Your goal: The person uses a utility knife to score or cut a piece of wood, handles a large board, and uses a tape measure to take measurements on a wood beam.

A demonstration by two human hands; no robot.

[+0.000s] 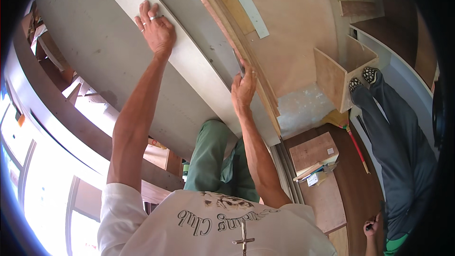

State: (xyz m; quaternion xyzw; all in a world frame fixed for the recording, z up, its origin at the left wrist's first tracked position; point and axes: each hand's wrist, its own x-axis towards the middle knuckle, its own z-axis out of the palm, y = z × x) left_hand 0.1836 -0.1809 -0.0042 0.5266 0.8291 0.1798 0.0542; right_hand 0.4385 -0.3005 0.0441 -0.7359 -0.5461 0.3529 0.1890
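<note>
A long pale board [194, 68] lies diagonally over a wide grey panel [85, 23] in front of me. My left hand [157, 29] presses down on this board, fingers spread and partly bent, with rings on them. A small dark spot shows by its fingertips; I cannot make out what it is. To the right, my right hand [244, 87] is closed around a slim grey tool [239, 64] that points away from me. Its exact kind is unclear. That hand is over the grey surface, close beside a stack of long wooden strips [237, 38].
A pale green strip [249, 7] lies beyond the stack. At right are an open plywood box [332, 76], a broom with a red handle [358, 149] and wooden blocks [315, 151]. Another person's legs [395, 128] and hand [373, 225] show at the right edge.
</note>
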